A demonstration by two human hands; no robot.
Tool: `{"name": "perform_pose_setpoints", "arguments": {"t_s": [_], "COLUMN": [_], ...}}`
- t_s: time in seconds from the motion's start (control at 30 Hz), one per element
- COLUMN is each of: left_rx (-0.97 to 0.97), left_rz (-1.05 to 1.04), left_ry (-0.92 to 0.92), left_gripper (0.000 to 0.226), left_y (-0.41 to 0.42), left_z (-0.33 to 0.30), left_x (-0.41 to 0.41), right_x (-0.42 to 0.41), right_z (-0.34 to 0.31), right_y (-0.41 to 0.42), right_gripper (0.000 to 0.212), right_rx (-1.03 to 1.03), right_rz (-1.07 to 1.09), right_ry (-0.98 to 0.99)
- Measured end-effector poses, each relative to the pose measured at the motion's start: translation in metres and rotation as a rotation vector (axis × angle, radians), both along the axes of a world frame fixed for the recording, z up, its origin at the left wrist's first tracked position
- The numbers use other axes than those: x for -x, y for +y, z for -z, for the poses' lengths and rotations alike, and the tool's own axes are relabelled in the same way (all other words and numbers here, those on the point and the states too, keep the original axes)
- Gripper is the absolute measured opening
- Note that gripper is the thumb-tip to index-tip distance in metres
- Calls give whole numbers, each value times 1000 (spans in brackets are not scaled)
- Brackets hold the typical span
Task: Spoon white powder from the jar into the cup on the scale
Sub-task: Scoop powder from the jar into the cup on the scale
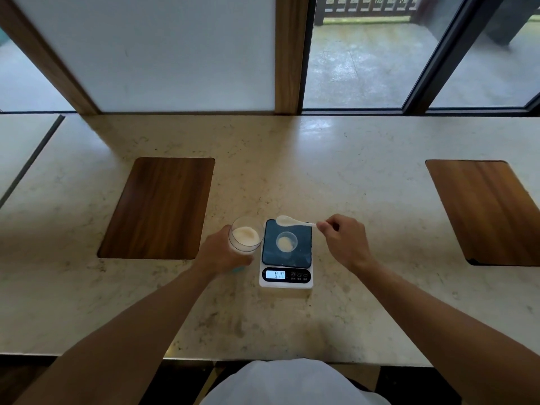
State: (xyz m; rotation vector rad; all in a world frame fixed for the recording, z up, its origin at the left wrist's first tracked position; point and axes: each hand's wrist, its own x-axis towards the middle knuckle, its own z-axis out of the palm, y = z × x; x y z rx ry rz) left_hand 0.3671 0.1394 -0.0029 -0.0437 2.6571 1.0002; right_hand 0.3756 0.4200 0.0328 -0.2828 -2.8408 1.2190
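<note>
A small scale [285, 283] with a dark weighing plate stands on the pale stone counter; its lit display reads 0.19. On the plate sits a little clear cup [286, 242] with some white powder in its bottom. My left hand [218, 252] grips a clear jar [245, 236] of white powder, tilted and held just left of the scale. My right hand [342, 239] pinches the handle of a white spoon [287, 221], whose bowl hovers over the far edge of the plate, beyond the cup.
Two dark wooden boards lie on the counter [350, 176]: one at the left [159, 207] beside the jar, one at the far right [488, 210]. Window frames and glass rise behind the counter's far edge. The counter's near edge runs just in front of my body.
</note>
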Motion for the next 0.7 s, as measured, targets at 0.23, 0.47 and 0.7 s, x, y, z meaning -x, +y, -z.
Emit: {"name": "perform_pose_setpoints", "arguments": {"t_s": [0.23,0.47,0.7], "left_rx": [-36,-10,12], "left_rz": [52,72,104], "left_ry": [-6,1,80], "left_gripper": [80,82,82], "left_y": [3,4,3], "left_z": [-1,-1,-1], "left_x": [4,4,2], "right_x": [1,-1,-1], "right_z": [-15,-18,-27], "right_y": [-21,-40,-50], "right_gripper": [18,19,20], "right_rx": [121,-60,-290], "right_rz": [-110,-325,-551], "right_ry": [53,188,321]}}
